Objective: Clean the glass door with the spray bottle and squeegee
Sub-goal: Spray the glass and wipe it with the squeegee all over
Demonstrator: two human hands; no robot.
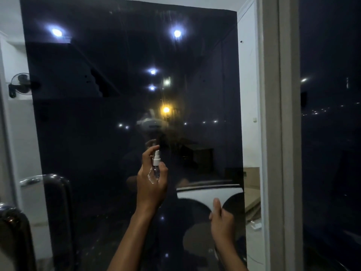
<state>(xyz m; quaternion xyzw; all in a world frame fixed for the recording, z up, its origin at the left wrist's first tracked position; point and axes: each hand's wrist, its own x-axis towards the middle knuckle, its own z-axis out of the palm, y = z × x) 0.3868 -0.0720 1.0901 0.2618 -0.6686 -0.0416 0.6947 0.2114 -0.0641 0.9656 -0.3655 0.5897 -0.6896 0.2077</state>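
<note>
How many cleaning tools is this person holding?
2: a small spray bottle in the left hand, and a white squeegee in the right hand, lower right.

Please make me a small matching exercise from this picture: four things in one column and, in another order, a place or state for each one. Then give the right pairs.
Things:
1. spray bottle
2. squeegee
3. door handle
4. wall fan

Places or states:
A. held by the right hand, low on the glass door
B. mounted on the white wall, far left
C. held upright in the left hand, nozzle toward the glass
D. dark and shiny, at the lower left

Pairs: 1-C, 2-A, 3-D, 4-B
</note>
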